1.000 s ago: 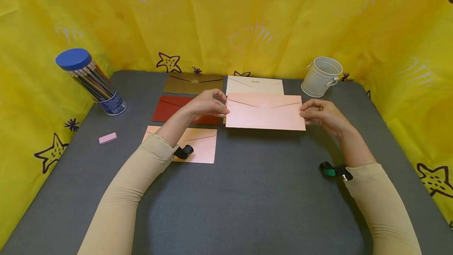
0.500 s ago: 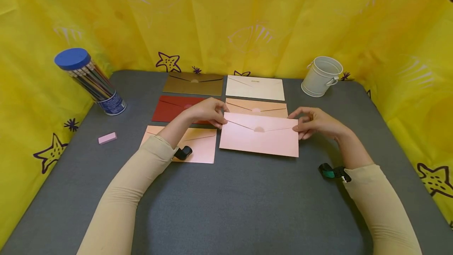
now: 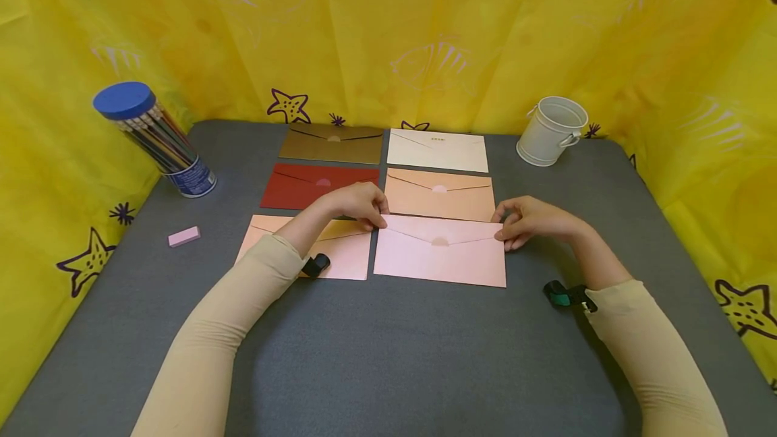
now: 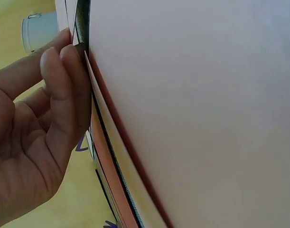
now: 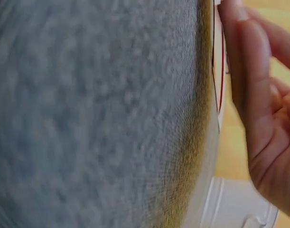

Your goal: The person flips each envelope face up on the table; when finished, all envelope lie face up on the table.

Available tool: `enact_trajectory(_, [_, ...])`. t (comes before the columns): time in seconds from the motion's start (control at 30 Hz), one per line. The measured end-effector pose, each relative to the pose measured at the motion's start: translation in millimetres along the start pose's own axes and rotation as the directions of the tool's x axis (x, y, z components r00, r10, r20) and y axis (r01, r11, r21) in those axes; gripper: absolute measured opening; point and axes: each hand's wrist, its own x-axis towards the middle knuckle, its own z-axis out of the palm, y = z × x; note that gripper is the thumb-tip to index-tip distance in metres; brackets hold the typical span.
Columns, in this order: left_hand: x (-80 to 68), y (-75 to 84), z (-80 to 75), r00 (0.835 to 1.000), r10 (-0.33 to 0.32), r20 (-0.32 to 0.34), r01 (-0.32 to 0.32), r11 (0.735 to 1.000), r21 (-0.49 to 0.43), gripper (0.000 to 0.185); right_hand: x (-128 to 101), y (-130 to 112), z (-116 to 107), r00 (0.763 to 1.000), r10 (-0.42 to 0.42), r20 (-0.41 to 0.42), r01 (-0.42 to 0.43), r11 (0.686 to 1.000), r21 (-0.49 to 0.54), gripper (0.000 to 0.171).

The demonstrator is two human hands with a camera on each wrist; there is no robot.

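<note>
A pale pink envelope (image 3: 440, 263) lies at the near right of two columns of envelopes, flap side up. My left hand (image 3: 358, 204) pinches its upper left corner with thumb and fingers. At the upper right corner my right hand (image 3: 534, 222) pinches the edge. Just beyond it is a peach envelope (image 3: 437, 202), and to its left a light peach-pink envelope (image 3: 340, 261), partly covered by my left forearm. In the left wrist view the left hand's fingers (image 4: 64, 90) meet at an envelope edge. The right wrist view shows the right fingers (image 5: 256, 71) close over the table.
Farther back lie a red envelope (image 3: 294, 186), a brown one (image 3: 330, 147) and a cream one (image 3: 437, 152). A white bucket (image 3: 549, 130) stands at the back right. A blue-lidded tub of pencils (image 3: 158, 137) and a pink eraser (image 3: 185, 237) are on the left.
Both hands have brought the pale pink envelope toward me and down to the table, from over the right column to its near end. The peach envelope beneath it has come into view.
</note>
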Motion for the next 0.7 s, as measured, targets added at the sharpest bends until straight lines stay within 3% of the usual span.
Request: enact_trajectory(0.7, [2.0,3.0,2.4,0.999,0.005,-0.045,-0.001,0.996,0.088,0.023,4.1,-4.0,7.1,0.994,0.025,-0.106,-0.041,0.987,-0.156,0.035])
